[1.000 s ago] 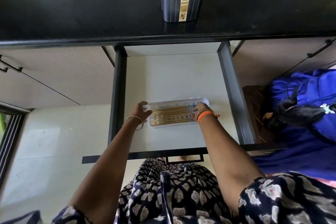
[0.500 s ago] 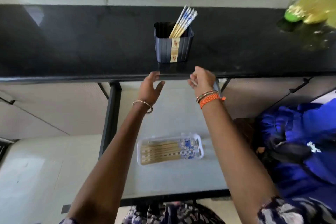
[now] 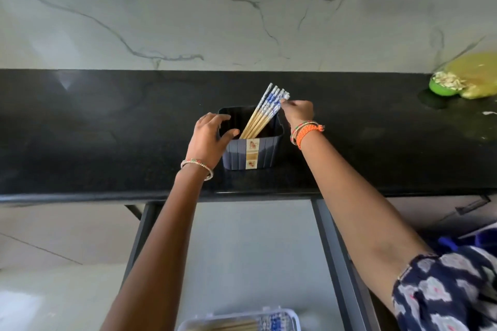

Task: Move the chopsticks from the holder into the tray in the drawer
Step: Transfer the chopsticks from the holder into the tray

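A dark ribbed holder (image 3: 265, 152) stands on the black countertop (image 3: 107, 137). Several chopsticks (image 3: 265, 111) with blue-and-white tops lean in it toward the upper right. My left hand (image 3: 208, 138) grips the holder's left rim, thumb on the front wall. My right hand (image 3: 297, 111) pinches the top ends of the chopsticks. Below, the drawer (image 3: 330, 263) is pulled out, and a clear tray (image 3: 291, 316) with several chopsticks lying in it shows at the bottom edge, partly cut off.
A marble wall rises behind the counter. A green bowl (image 3: 442, 87) and a yellow bag (image 3: 476, 75) sit at the counter's far right. Cabinet fronts flank the drawer on both sides.
Both hands rose from the tray in the drawer up to the counter. The left now grips the holder and the right has reached the chopstick tops. The view tilted upward.
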A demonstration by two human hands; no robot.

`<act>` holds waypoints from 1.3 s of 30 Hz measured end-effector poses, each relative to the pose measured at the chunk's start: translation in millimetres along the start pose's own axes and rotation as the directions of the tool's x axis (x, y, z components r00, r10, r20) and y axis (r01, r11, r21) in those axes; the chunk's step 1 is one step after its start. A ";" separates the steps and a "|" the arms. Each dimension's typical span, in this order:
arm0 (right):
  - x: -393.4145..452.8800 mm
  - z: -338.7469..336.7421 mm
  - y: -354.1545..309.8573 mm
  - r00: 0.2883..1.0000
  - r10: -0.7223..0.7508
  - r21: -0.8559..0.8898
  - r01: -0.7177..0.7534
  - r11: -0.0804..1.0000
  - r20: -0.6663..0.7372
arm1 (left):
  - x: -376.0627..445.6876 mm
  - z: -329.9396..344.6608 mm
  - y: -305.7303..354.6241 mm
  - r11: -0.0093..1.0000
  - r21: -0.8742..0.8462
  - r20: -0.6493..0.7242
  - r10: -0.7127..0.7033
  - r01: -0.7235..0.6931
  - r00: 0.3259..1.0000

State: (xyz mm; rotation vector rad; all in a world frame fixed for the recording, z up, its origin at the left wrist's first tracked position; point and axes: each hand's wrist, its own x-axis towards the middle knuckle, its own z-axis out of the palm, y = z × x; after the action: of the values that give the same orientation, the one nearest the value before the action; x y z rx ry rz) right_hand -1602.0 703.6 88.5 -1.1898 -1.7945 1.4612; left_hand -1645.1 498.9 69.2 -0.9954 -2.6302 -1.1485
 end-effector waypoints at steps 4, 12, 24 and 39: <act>18.3 6.5 2.9 0.999 -0.018 0.043 0.016 0.999 0.039 | 1.2 13.1 -8.6 0.999 0.004 0.058 0.032 -0.032 0.998; 17.1 -3.5 -8.3 0.998 -0.038 0.140 0.032 0.990 0.042 | -1.7 18.5 -3.4 1.000 0.005 0.017 -0.004 0.003 1.000; -78.5 -91.8 -56.2 0.914 -0.223 0.349 0.343 0.872 -0.340 | -62.0 -31.7 32.2 0.991 -0.130 -0.060 0.033 -0.040 0.998; -286.2 -117.7 222.4 0.875 0.473 0.554 -0.344 0.758 -0.104 | -298.9 10.7 -65.7 0.821 -0.136 0.221 -0.520 0.555 0.825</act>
State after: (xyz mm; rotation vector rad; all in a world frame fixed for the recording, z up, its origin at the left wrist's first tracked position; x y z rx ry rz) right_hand -1303.6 516.1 -56.6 -1.4363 -0.8999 1.8030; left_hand -1449.9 316.0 -79.8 -0.3678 -3.1055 -1.5109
